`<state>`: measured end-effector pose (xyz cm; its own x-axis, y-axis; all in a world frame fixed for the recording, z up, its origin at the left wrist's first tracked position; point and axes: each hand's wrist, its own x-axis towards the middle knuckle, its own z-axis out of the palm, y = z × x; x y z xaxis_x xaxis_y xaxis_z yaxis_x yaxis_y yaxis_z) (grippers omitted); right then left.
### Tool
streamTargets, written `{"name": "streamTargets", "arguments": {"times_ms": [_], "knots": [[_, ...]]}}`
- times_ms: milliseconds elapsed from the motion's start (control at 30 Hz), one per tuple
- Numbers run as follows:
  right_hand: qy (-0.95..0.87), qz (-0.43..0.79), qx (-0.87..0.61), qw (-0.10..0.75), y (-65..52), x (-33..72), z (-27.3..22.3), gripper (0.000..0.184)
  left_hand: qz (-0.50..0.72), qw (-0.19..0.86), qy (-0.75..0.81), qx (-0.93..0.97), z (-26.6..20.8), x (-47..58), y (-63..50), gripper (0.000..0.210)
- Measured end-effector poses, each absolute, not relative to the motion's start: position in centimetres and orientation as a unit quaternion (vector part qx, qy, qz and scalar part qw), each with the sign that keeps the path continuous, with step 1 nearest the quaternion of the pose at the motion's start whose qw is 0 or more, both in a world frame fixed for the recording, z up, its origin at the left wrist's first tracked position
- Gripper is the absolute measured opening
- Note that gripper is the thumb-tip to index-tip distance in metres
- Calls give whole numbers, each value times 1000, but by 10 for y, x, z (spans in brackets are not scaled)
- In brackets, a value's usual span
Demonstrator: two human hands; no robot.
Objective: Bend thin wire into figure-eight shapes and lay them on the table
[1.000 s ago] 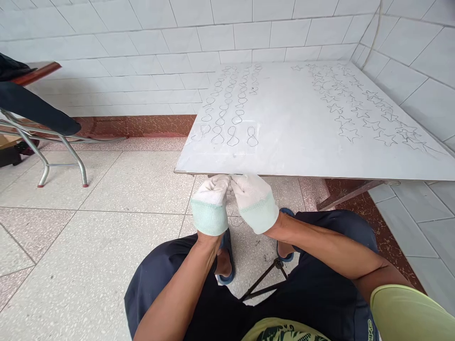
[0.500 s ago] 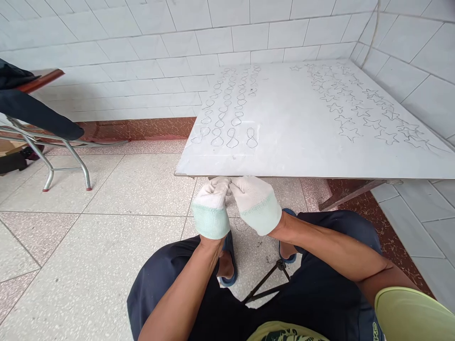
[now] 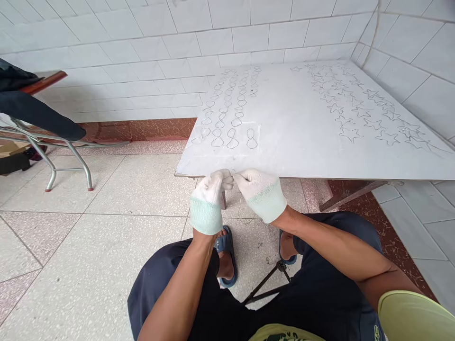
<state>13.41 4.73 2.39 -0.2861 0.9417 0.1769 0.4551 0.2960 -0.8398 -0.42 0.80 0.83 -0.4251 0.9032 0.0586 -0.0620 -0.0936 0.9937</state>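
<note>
Tiled wall [image 3: 142,57] across the top of the frame, speckled floor [image 3: 106,237] at lower left. White table [image 3: 291,128] fills centre to upper right, its near edge crossing mid-frame. Thin wire shapes on it: eights [image 3: 232,138] in rows toward its left side, stars [image 3: 350,135] toward its right, some overlapping. One eight sits a little apart from its rows, nearest the middle.

Person seated, both hands in white gloves with pale green cuffs. Left hand [image 3: 211,187] and right hand [image 3: 260,190] meet at frame centre, overlapping the table's near edge in view, left of its middle.

Wire [image 3: 239,211] is at the fingertips: a small bent bit shows between the hands, and a fine length runs down from there, curling at the bottom over the floor. Join between the two parts not visible; judged one piece.

Grip: right thumb and forefinger closed in a pinch on the wire. Left fingers half curled, tips right at the bend; cannot tell whether they press on it.

Key relation: long axis runs down the frame, away below the pinch, bowing rightward at its foot. Trailing length lies under the right fingertips, so right hand is nearer; left comes at the bend from the side.

Lower down: blue sandals [image 3: 229,272], black stand [image 3: 267,285] between the legs.
</note>
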Motion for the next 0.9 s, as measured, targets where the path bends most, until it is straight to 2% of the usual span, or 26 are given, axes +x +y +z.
{"name": "streamTargets", "arguments": {"times_ms": [200, 300, 400, 467, 600, 767, 833, 900], "knots": [[-704, 371, -497, 347, 48, 135, 31, 43, 496, 308, 634, 506, 19, -23, 9, 31], [-704, 392, -485, 340, 47, 133, 32, 42, 437, 199, 657, 581, 27, -26, 8, 22], [-713, 391, -483, 323, 46, 132, 31, 43, 409, 102, 639, 644, 32, -27, 6, 13], [-732, 358, -486, 317, 46, 133, 28, 43, 429, 82, 623, 649, 34, -25, 4, 9], [-782, 257, -468, 320, 48, 136, 18, 34, 506, 139, 624, 580, 33, -19, 0, 29], [-827, 162, -448, 299, 49, 136, 13, 33, 504, 337, 640, 472, 28, -12, 1, 16], [-819, 190, -453, 296, 49, 134, 16, 33, 517, 365, 632, 448, 25, -13, 2, 16], [-785, 296, -450, 307, 50, 132, 22, 27, 539, 380, 613, 435, 23, -17, 4, 15]]}}
